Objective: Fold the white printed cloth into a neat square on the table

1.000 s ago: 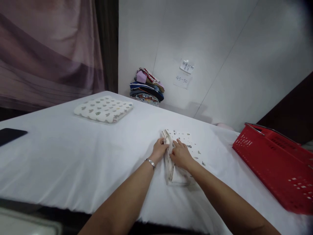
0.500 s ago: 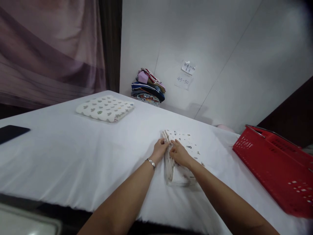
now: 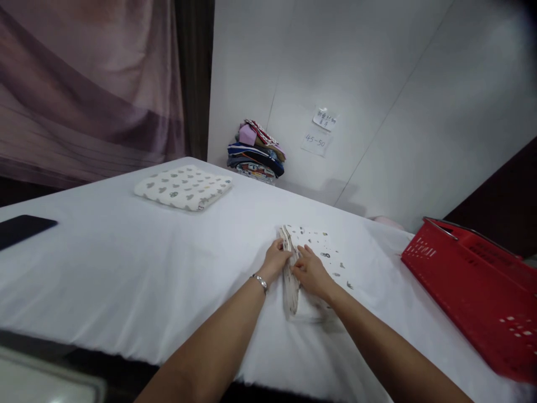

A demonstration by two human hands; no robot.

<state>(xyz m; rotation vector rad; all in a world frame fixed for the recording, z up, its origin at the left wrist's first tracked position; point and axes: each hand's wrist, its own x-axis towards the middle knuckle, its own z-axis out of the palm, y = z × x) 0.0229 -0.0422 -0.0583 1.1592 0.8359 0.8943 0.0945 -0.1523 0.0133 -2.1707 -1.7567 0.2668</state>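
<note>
A white cloth with small dark prints (image 3: 335, 257) lies folded in several layers on the white-covered table. At its left side, where the layers show, the fingers of my left hand (image 3: 274, 259) are closed on the edge. A silvery bracelet is on that wrist. My right hand (image 3: 311, 272) rests over the cloth from the right, its thumb and fingers pinching near the same layered edge. The two hands' fingertips are close together. Part of the cloth is hidden beneath my right hand and forearm.
Farther back on the table (image 3: 126, 268) lies another folded white cloth with grey prints (image 3: 182, 187). A dark flat object (image 3: 25, 230) is at the left edge. On the right stands a red basket (image 3: 470, 285). Piled fabrics (image 3: 255, 151) sit by the wall, near paper signs (image 3: 316, 140).
My right hand has shifted slightly down along the cloth's layered edge, and its fingers have moved a little. My left hand stays at the edge. The view has tilted slightly.
</note>
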